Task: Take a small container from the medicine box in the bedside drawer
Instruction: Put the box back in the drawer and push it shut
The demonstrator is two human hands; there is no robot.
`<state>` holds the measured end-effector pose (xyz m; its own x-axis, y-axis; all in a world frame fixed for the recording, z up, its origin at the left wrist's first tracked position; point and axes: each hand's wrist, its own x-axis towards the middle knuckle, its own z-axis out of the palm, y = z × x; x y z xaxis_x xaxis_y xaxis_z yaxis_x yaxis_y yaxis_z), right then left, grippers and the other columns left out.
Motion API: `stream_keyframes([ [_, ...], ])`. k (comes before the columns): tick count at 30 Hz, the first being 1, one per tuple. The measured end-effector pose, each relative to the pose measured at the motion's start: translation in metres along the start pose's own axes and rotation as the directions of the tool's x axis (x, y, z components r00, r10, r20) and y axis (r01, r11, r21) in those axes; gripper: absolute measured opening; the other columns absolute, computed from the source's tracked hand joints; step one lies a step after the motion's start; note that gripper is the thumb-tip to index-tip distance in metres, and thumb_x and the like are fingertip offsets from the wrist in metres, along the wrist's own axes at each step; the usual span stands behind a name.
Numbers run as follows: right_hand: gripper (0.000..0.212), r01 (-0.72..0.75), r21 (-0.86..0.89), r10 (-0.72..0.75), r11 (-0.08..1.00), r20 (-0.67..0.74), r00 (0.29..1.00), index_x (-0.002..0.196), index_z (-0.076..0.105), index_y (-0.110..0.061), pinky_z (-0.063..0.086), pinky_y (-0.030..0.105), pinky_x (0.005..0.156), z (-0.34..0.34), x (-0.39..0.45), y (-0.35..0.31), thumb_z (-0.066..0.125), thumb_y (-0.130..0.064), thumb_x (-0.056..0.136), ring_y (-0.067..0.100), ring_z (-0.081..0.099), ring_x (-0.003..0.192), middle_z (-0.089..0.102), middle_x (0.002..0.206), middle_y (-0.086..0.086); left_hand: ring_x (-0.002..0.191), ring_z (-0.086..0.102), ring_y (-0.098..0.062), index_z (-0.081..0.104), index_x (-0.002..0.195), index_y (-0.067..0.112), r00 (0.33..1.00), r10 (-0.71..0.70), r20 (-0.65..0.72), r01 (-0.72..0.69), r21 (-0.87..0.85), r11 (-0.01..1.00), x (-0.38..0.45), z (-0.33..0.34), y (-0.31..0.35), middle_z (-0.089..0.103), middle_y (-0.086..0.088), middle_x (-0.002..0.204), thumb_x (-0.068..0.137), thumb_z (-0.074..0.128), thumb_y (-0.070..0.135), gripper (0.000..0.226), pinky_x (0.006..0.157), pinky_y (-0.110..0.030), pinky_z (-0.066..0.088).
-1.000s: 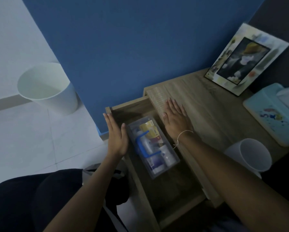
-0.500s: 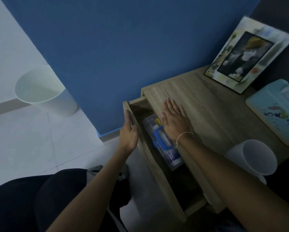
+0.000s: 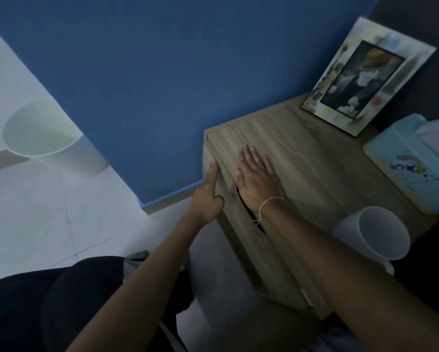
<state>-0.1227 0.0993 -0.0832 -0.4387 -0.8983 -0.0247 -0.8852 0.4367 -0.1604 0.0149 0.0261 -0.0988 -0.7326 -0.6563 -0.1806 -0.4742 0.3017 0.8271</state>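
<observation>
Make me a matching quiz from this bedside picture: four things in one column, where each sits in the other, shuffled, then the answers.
Things:
1. left hand
2. right hand
3. mug
4. picture frame

Places:
A. leaning at the back of the nightstand top
B. flat on the nightstand top, near its front edge
C. pressed against the drawer front
D. near corner of the nightstand top, beside the right forearm

Pairs: 1-C, 2-B, 3-D, 4-A

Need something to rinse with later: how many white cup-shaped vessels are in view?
2. A white mug on the nightstand near the right forearm; a white bin on the floor, left. Others may be hidden.
</observation>
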Motion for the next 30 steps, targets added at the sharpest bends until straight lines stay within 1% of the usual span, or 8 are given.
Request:
stream_keyframes([
  [3, 0.056, -0.006, -0.007, 0.006, 1.0, -0.012, 1.0, 0.153, 0.009, -0.012, 0.001, 0.04, 0.122, 0.0, 0.0, -0.001, 0.017, -0.032, 0.102, 0.015, -0.002, 0.15, 0.008, 0.163, 0.002, 0.146, 0.019, -0.021, 0.005, 0.151, 0.014, 0.998, 0.034, 0.049, -0.034, -0.007, 0.999, 0.001, 0.008, 0.003, 0.014, -0.007, 0.16, 0.074, 0.047, -0.004, 0.089, 0.114, -0.023, 0.019],
  [9, 0.056, -0.009, -0.008, 0.009, 1.0, 0.0, 1.0, 0.153, 0.008, -0.012, 0.001, 0.041, 0.122, 0.0, 0.0, -0.001, 0.016, -0.033, 0.102, 0.015, -0.002, 0.15, 0.007, 0.163, 0.002, 0.146, 0.015, -0.017, 0.009, 0.151, 0.015, 0.999, 0.038, 0.029, -0.035, -0.096, 0.995, 0.0, 0.011, 0.007, 0.016, -0.006, 0.159, 0.074, 0.045, -0.008, 0.088, 0.112, -0.018, 0.013],
  [14, 0.056, -0.005, 0.006, 0.005, 1.0, -0.008, 1.0, 0.153, 0.01, -0.011, 0.003, 0.041, 0.122, -0.001, -0.001, -0.001, 0.017, -0.032, 0.101, 0.015, 0.0, 0.15, 0.009, 0.163, 0.003, 0.146, 0.017, -0.017, 0.01, 0.151, 0.014, 0.998, 0.051, 0.02, -0.049, -0.084, 0.995, 0.0, 0.012, 0.006, 0.017, -0.007, 0.159, 0.075, 0.045, -0.009, 0.087, 0.111, -0.016, 0.014],
  [16, 0.056, -0.007, 0.005, 0.007, 1.0, -0.007, 1.0, 0.153, 0.009, -0.012, 0.002, 0.041, 0.122, -0.001, -0.001, -0.002, 0.017, -0.033, 0.102, 0.015, 0.0, 0.15, 0.008, 0.163, 0.002, 0.147, 0.015, -0.018, 0.009, 0.15, 0.013, 0.998, 0.065, 0.023, -0.064, -0.059, 0.996, 0.0, 0.011, 0.004, 0.015, -0.008, 0.159, 0.074, 0.045, -0.009, 0.087, 0.114, -0.019, 0.014],
  [19, 0.056, -0.011, 0.013, 0.012, 1.0, -0.007, 1.0, 0.153, 0.01, -0.012, 0.002, 0.04, 0.123, -0.001, -0.002, -0.002, 0.017, -0.032, 0.102, 0.014, 0.0, 0.15, 0.009, 0.163, 0.002, 0.148, 0.009, -0.022, 0.007, 0.15, 0.01, 0.996, 0.082, 0.018, -0.082, 0.002, 0.997, 0.002, 0.012, 0.0, 0.011, -0.01, 0.16, 0.073, 0.046, -0.008, 0.088, 0.118, -0.028, 0.013],
  [22, 0.056, -0.014, 0.015, 0.014, 1.0, -0.017, 1.0, 0.153, 0.012, -0.012, 0.002, 0.039, 0.123, 0.0, -0.001, -0.001, 0.018, -0.032, 0.101, 0.013, 0.001, 0.15, 0.009, 0.163, 0.002, 0.148, 0.005, -0.022, 0.004, 0.151, 0.01, 0.997, 0.08, -0.016, -0.08, 0.029, 0.996, -0.004, 0.016, -0.008, 0.009, -0.01, 0.16, 0.074, 0.048, -0.005, 0.089, 0.121, -0.033, 0.012],
  [26, 0.057, -0.008, 0.015, 0.009, 1.0, -0.015, 1.0, 0.153, 0.012, -0.012, 0.003, 0.039, 0.123, 0.002, -0.001, 0.0, 0.017, -0.034, 0.101, 0.014, 0.003, 0.15, 0.011, 0.163, 0.002, 0.148, 0.0, -0.024, 0.004, 0.151, 0.009, 0.998, 0.056, -0.033, -0.054, 0.067, 0.996, -0.02, 0.013, -0.019, 0.006, -0.01, 0.161, 0.086, 0.046, 0.003, 0.078, 0.121, -0.036, 0.008],
  [30, 0.056, -0.018, -0.01, 0.019, 1.0, 0.02, 1.0, 0.153, 0.009, -0.012, 0.002, 0.039, 0.122, -0.003, -0.002, -0.004, 0.015, -0.034, 0.102, 0.014, 0.002, 0.15, 0.009, 0.163, 0.002, 0.149, 0.004, -0.024, 0.007, 0.15, 0.007, 0.993, 0.119, -0.022, -0.111, 0.216, 0.97, -0.033, -0.005, -0.006, 0.008, -0.013, 0.16, 0.097, 0.037, 0.015, 0.062, 0.12, -0.033, 0.005],
])
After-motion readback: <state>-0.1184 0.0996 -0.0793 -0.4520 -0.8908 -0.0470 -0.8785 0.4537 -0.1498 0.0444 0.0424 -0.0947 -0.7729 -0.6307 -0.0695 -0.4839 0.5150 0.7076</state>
